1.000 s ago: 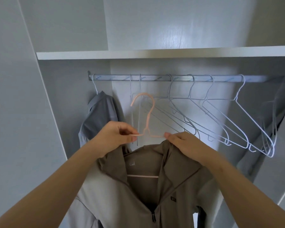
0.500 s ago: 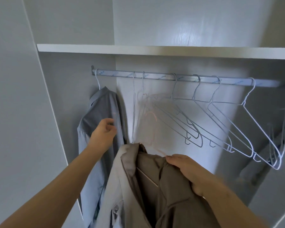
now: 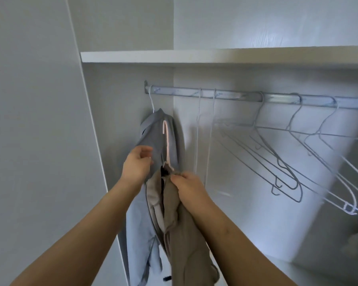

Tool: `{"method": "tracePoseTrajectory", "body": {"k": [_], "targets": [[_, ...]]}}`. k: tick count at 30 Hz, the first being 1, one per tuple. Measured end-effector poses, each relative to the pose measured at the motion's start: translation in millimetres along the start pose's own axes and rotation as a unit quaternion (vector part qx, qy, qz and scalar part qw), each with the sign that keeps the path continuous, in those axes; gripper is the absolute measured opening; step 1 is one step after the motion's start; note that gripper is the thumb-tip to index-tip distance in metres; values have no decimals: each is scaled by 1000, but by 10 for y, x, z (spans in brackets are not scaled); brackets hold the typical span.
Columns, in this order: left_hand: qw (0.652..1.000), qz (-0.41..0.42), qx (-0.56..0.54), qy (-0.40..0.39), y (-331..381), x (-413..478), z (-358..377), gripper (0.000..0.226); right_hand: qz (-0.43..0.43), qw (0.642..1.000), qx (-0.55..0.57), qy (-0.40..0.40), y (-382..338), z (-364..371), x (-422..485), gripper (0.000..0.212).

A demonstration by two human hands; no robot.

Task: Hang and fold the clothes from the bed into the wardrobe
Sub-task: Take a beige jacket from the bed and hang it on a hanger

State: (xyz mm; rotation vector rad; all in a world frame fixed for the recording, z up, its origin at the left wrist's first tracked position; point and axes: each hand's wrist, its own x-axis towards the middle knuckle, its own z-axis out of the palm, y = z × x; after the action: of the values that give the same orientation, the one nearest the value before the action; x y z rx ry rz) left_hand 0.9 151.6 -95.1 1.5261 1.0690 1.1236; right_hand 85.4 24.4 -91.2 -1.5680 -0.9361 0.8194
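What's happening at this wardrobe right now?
A person is hanging up a tan jacket. The right hand grips its collar by the pink hanger, whose hook is raised but not yet on the rail. The left hand is at the grey shirt hanging at the rail's left end. Empty white hangers hang further right.

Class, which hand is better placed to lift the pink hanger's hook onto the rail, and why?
Right. The right hand grips the tan jacket just below the pink hanger, so it carries both. The left hand is off the hanger, by the hung grey shirt.
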Motion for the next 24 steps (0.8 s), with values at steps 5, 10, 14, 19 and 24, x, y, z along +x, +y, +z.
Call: {"method": "tracePoseTrajectory", "body": {"k": [5,10,14,19,24], "targets": [[999,28,-5,-31,106,536,-21,31,-20,999,4,49,-415,141,548,23],[988,109,107,-36,213,1032,-37,30,-66,990,-8,124,-781,86,1045,34],[962,167,215,1,209,1313,-93,30,-94,983,0,159,-995,128,1422,34],[969,180,172,-4,121,1479,-85,27,-104,977,-1,188,-1081,248,1871,30],[977,148,151,-10,-70,1649,-108,24,-48,981,-16,186,-860,398,2297,26]]}}
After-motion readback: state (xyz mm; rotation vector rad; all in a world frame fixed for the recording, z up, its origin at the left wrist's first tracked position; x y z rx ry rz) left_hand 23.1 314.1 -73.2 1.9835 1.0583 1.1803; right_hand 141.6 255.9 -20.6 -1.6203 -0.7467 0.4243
